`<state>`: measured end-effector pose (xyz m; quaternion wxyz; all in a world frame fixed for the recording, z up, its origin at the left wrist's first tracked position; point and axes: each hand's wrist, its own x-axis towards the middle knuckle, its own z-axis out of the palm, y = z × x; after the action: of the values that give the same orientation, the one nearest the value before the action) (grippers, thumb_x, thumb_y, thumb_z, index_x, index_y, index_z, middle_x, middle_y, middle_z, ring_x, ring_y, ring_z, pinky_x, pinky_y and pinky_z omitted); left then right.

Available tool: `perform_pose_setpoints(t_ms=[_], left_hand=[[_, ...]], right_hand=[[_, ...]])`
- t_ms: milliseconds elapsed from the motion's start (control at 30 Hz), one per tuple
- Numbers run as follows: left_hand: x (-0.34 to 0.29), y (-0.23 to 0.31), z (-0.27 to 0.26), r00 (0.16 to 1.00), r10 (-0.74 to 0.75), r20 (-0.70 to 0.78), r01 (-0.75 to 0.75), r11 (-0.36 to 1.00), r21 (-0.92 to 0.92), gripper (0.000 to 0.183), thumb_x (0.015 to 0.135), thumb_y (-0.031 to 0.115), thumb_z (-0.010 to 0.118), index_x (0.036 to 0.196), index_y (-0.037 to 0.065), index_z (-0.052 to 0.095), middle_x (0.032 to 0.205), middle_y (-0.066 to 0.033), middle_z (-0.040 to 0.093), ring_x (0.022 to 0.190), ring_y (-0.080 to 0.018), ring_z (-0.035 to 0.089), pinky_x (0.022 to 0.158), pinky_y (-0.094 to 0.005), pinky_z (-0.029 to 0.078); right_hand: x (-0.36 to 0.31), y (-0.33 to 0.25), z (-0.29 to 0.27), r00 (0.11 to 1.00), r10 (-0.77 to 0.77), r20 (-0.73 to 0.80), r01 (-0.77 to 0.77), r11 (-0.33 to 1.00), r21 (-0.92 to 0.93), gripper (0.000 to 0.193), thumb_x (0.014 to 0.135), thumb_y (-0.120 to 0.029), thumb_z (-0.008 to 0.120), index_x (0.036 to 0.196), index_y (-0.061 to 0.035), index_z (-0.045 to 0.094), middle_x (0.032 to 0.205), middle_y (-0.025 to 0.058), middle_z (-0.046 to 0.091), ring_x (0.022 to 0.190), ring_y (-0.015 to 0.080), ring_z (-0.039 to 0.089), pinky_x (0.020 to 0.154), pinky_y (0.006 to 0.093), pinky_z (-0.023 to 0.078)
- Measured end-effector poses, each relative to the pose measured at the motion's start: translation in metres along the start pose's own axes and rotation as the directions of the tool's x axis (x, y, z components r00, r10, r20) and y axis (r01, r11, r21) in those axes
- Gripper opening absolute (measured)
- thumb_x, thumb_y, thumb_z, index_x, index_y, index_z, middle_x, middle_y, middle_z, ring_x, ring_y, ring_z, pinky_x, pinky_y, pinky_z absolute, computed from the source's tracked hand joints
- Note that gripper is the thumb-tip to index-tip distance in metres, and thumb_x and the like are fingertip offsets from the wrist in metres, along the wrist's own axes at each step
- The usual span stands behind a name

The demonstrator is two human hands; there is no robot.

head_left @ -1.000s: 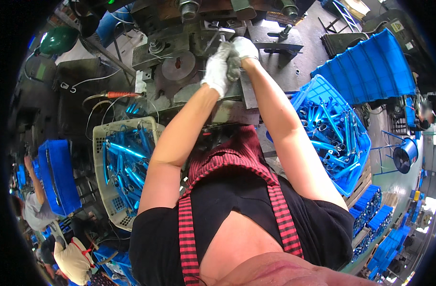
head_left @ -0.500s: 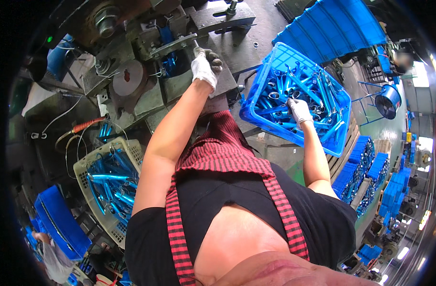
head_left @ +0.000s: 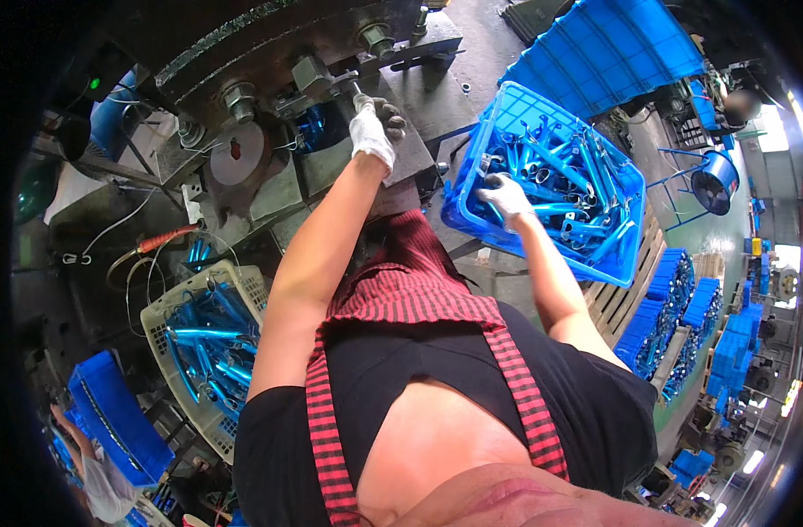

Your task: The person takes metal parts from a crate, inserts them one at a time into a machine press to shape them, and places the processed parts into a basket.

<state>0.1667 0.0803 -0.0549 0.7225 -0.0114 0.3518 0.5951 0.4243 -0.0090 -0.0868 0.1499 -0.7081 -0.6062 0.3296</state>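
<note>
My left hand (head_left: 372, 133), in a white glove with dark fingertips, is closed around a thin metal handle rod (head_left: 357, 86) at the front of a press (head_left: 252, 57). Under the press's heavy bolted block, a piece of blue metal (head_left: 311, 126) shows in part. My right hand (head_left: 505, 198), gloved the same way, is inside a blue plastic crate (head_left: 542, 249) near its left wall. Its fingers are curled on a blue metal tube (head_left: 488, 165), mostly hidden by the hand. Many more shiny blue tubes (head_left: 555, 167) with bracket ends lie jumbled in the crate.
A cream basket (head_left: 158, 335) of blue tubes stands at my left, below a red coiled hose (head_left: 164, 239). Behind the crate leans a blue ribbed panel (head_left: 608, 57). Blue stacks (head_left: 665, 307), a wooden pallet (head_left: 619, 303) and a fan (head_left: 714, 183) are at right.
The press's bolted block has come down over the tooling. My right hand has moved left within the crate, toward its left wall. My left hand stays on the handle rod.
</note>
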Motion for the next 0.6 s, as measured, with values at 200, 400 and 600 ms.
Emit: perform_pose_setpoints(t_ms=[200, 400, 600], left_hand=[[0.002, 0.010, 0.000, 0.999, 0.014, 0.035, -0.016, 0.998, 0.060, 0.034, 0.088, 0.043, 0.037, 0.069, 0.015, 0.044, 0.055, 0.0007, 0.041, 0.044, -0.0123, 0.037, 0.035, -0.0225, 0.028], [-0.064, 0.032, 0.018, 0.956, 0.198, 0.216, -0.178, 0.978, -0.109, 0.036, 0.079, 0.050, 0.050, 0.076, 0.015, 0.048, 0.058, 0.0022, 0.044, 0.049, -0.0112, 0.043, 0.042, -0.0231, 0.031], [0.018, 0.027, -0.096, 0.864, 0.472, -0.176, -0.315, 0.779, 0.542, 0.021, 0.079, 0.025, 0.054, 0.093, 0.009, 0.054, 0.081, -0.0092, 0.057, 0.064, -0.0179, 0.056, 0.049, -0.0290, 0.044]], right_hand=[[0.035, 0.014, 0.040, 0.990, -0.119, 0.077, 0.139, 0.918, -0.372, 0.024, 0.074, -0.025, 0.052, 0.087, -0.0066, 0.062, 0.088, 0.0174, 0.061, 0.082, 0.0342, 0.058, 0.071, 0.0390, 0.046], [-0.015, -0.068, -0.039, 0.918, -0.048, -0.393, -0.056, 0.967, -0.250, 0.046, 0.076, -0.045, 0.056, 0.093, -0.0023, 0.049, 0.077, 0.0202, 0.060, 0.074, 0.0365, 0.058, 0.065, 0.0426, 0.045], [0.000, -0.144, -0.032, 0.930, -0.261, -0.259, 0.155, 0.918, -0.366, 0.055, 0.083, -0.056, 0.031, 0.093, -0.0055, 0.051, 0.081, 0.0210, 0.059, 0.078, 0.0394, 0.056, 0.068, 0.0447, 0.043]])
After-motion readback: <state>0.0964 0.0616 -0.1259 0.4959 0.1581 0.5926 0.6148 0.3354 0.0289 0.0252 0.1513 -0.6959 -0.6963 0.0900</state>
